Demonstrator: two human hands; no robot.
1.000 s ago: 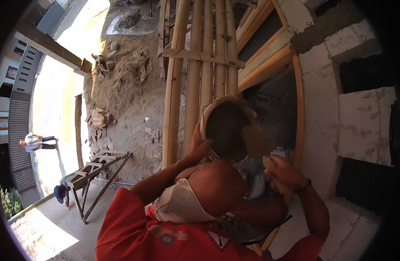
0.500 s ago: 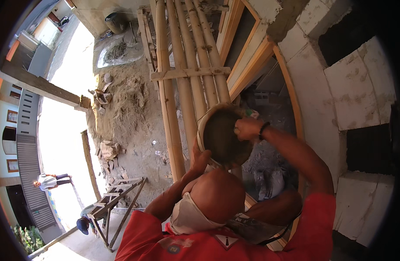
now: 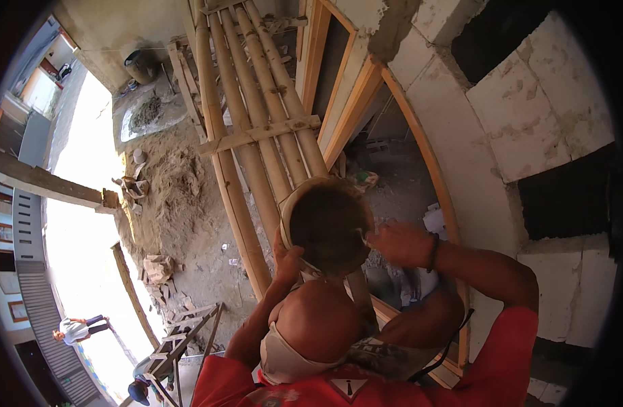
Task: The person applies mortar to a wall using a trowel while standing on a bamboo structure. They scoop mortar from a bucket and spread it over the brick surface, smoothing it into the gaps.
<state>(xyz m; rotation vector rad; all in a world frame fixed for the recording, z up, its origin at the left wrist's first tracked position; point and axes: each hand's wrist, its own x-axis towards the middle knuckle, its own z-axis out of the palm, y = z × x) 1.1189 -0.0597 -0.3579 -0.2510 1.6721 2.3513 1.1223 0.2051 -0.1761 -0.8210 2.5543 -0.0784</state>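
A round bucket with a dark, grey-brown inside sits on the bamboo poles in front of my bent knee, its mouth facing me. My left hand grips the bucket's near left side, thumb up against the rim. At the opposite side, my right hand has its fingers curled at the rim. A small pale bit shows at those fingertips; what it belongs to is hidden in the dark inside. A dark band circles my right wrist.
Bamboo poles tied by a wooden crosspiece form a raised walkway. On the right stands a pale block wall with dark openings, beside wooden frames. Below left are a sand heap, a wooden trestle and two people.
My view has shifted, so the bucket and walkway appear further left. My right hand has moved from over the bucket's mouth out to its right rim. My left hand keeps its hold.
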